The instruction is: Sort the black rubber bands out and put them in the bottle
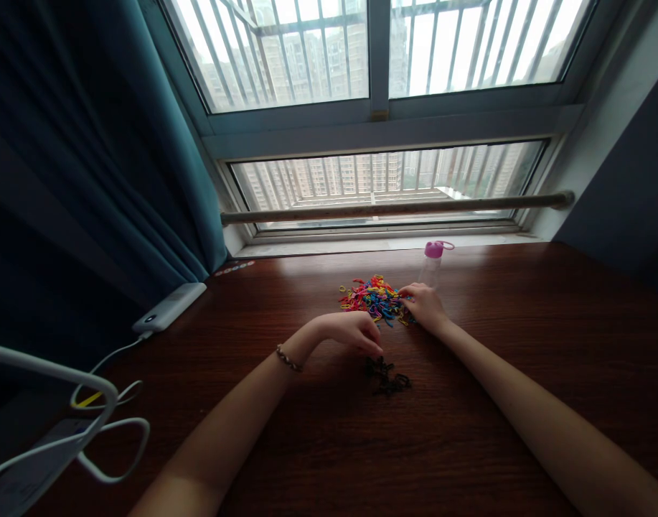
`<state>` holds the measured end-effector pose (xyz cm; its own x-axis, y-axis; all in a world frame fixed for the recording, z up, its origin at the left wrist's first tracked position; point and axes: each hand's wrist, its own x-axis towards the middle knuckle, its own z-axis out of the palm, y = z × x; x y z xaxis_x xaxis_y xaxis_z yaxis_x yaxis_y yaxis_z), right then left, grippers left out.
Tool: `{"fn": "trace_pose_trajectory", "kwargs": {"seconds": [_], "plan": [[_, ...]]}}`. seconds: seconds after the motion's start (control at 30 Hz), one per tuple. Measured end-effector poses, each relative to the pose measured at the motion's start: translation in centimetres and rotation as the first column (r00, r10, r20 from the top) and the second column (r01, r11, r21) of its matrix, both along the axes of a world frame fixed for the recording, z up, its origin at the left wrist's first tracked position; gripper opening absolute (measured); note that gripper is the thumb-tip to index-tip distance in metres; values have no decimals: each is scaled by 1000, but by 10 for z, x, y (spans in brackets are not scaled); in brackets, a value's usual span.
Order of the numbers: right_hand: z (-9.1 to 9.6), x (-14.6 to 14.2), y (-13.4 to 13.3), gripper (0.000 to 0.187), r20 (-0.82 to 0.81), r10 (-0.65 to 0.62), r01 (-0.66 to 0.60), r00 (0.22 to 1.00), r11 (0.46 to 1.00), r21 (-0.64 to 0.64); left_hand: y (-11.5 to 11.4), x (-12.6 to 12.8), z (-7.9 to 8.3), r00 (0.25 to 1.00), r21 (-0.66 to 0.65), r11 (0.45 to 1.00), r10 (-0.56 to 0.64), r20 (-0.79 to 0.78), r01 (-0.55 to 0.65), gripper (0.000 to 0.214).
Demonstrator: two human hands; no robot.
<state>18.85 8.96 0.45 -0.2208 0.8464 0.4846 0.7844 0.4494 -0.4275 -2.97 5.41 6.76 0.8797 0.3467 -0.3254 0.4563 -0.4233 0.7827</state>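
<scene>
Two heaps. Colourful bands (374,298) at right hand (425,303) fingers, tips curled into heap edge; dark bands (387,377) just under left hand (353,330) fingers, bunched downward. We cannot tell whether either pinches a band. Dark ones apparently kept apart by colour. Bottle (430,264) just beyond right fingers on surface (522,345).

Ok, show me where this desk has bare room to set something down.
The desk is bare right of the right hand, out to the wall, and between the power bank and the left hand. Crowded: the middle, where the colourful pile, dark pile and bottle cluster by both hands, and the near-left corner with white cables.
</scene>
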Motion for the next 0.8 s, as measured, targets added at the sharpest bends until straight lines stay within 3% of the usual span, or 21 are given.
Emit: {"fn": "trace_pose_trajectory", "kwargs": {"seconds": [0.17,0.3,0.4,0.47,0.53,0.6,0.67,0.73,0.77,0.8], "plan": [[2,0,-1,16,-64,4,-5,998,1000,-10,1,-1,-5,999,7,1000,21,-41,-21,45],[8,-2,-4,18,-215,-7,7,977,1000,3,11,-8,-10,979,95,974,203,38,-205,52],[14,-3,-6,21,-457,-30,-4,889,997,-74,28,-16,-20,889,235,861,412,197,-451,47],[19,-4,-7,26,-613,-4,-143,790,971,-190,41,-26,-30,760,327,688,554,339,-647,41],[25,-5,-10,31,-688,57,-356,723,884,-302,54,-38,-41,591,383,452,660,464,-805,33],[30,-6,-14,32,-680,149,-534,717,745,-400,63,-49,-51,499,416,307,704,506,-856,24],[34,-9,-20,31,-626,272,-645,731,574,-504,66,-56,-57,497,448,279,710,500,-850,18],[36,-11,-25,31,-566,395,-690,724,414,-594,65,-58,-60,547,491,303,676,493,-817,15],[37,-12,-26,31,-545,433,-693,718,370,-619,63,-57,-60,580,518,316,646,496,-795,15],[37,-13,-27,32,-533,448,-690,718,362,-627,61,-55,-60,615,547,328,610,499,-770,14]]}}
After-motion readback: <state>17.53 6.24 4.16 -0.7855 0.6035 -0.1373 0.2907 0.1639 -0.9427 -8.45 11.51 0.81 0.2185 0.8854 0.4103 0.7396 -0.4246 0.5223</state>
